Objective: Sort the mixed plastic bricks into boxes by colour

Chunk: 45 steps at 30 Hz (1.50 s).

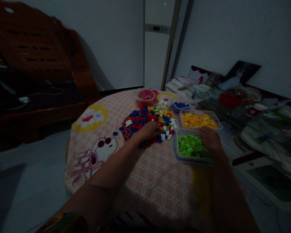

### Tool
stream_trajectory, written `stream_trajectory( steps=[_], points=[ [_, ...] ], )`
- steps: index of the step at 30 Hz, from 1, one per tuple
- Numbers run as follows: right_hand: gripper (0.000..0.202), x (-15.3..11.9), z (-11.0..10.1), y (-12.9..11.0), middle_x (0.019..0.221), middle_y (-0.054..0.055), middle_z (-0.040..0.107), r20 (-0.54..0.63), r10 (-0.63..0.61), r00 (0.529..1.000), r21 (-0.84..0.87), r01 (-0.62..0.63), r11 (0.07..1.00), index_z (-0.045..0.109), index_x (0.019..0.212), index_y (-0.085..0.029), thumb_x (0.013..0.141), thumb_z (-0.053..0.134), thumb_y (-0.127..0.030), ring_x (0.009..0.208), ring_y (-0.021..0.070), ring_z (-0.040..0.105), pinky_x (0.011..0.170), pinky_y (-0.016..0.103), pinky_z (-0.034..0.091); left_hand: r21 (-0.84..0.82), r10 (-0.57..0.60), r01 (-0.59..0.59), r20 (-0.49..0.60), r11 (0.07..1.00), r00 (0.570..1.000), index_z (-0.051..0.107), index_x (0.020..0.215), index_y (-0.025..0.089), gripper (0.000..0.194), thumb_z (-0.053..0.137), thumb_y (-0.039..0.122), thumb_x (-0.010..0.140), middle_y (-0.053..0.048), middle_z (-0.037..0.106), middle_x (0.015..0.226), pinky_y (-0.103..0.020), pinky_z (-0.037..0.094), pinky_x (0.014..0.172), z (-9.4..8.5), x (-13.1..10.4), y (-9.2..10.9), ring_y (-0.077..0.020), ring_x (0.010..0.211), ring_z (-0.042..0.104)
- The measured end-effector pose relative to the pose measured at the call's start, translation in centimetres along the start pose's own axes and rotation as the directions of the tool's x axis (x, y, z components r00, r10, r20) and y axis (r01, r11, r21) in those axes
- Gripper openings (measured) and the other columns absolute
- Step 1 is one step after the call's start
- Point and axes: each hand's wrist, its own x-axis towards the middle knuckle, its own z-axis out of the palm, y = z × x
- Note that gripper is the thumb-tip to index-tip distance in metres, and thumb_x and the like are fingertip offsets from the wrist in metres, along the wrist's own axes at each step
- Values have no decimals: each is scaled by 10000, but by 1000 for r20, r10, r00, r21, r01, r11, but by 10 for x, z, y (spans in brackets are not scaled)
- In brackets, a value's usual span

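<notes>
A mixed pile of small plastic pieces (pixel 142 118), blue, red, white, yellow and green, lies on the round table. My left hand (pixel 149 130) reaches into its near side with fingers bent down; what they hold, if anything, is hidden. Right of the pile stands a clear box of green pieces (pixel 191 145). My right hand (pixel 210 138) is over that box's right side, its fingertips near the rim between it and the box of yellow pieces (pixel 199 120); whether it holds a piece is too dark to tell.
Behind are a box of blue pieces (pixel 181 105) and a round tub with red pieces (pixel 145 95). A patterned cloth (pixel 155 171) covers the table. A cluttered glass shelf (pixel 235 113) runs along the right, and a wooden bench (pixel 38 64) stands at left.
</notes>
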Motion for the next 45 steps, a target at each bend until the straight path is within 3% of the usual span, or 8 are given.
stream_trajectory(
  steps=[9,16,24,29,33,37,40,45],
  points=[
    [351,1,-2,-1,1154,153,716,25,0,1000,3,0,1000,730,1055,-177,859,459,-285,1135,325,633,1024,532,477,32,8,-8,16,999,1000,773,946,195,284,544,136,789,-79,744,951,-287,499,807,-1,1,7,-211,882,668],
    [346,2,-3,-2,1196,157,699,52,17,999,-29,-16,999,731,1058,-176,866,459,-268,1161,320,619,1038,513,471,111,17,-17,-6,994,1000,746,1095,218,325,546,172,844,-81,753,999,-315,489,838,15,5,7,-235,960,669],
    [342,1,-2,-1,1184,153,704,44,1,999,-32,1,999,730,1055,-168,861,467,-269,1118,317,637,1010,507,490,10,-24,25,-15,1000,1000,751,954,189,233,570,133,817,-72,753,926,-285,483,824,18,7,11,-216,897,677],
    [334,0,1,1,1180,171,705,20,-5,1000,-27,5,1000,731,1042,-160,875,465,-275,1122,328,639,1017,525,486,-39,38,-39,-27,998,999,755,999,202,267,543,136,850,-66,757,973,-292,481,836,13,6,15,-218,929,674],
    [341,0,2,1,1187,186,700,11,-9,1000,-20,9,1000,722,1060,-142,885,455,-264,1148,340,628,1028,556,470,-152,-27,9,-120,988,992,752,953,166,222,563,144,837,-75,750,971,-280,481,823,6,5,20,-207,921,668],
    [360,1,1,-1,1196,186,695,24,-3,1000,-44,4,999,727,1061,-127,875,451,-263,1142,326,634,1027,522,477,-417,-97,-15,-247,909,964,736,928,147,182,596,156,812,-47,739,901,-240,480,756,2,6,31,-156,807,651],
    [356,1,0,-2,1186,179,697,34,4,999,-53,-3,999,732,1057,-127,864,460,-253,1129,315,639,1026,498,480,-622,-111,-75,-256,779,960,726,926,141,170,604,180,815,-24,718,805,-217,469,671,7,8,45,-132,719,632],
    [353,1,0,-2,1167,172,701,20,-5,1000,-55,6,998,734,1050,-135,871,459,-265,1111,312,641,1011,496,487,-775,26,-190,-219,602,975,708,986,128,192,634,200,824,-39,716,792,-211,479,656,18,10,72,-133,711,649]
  ],
)
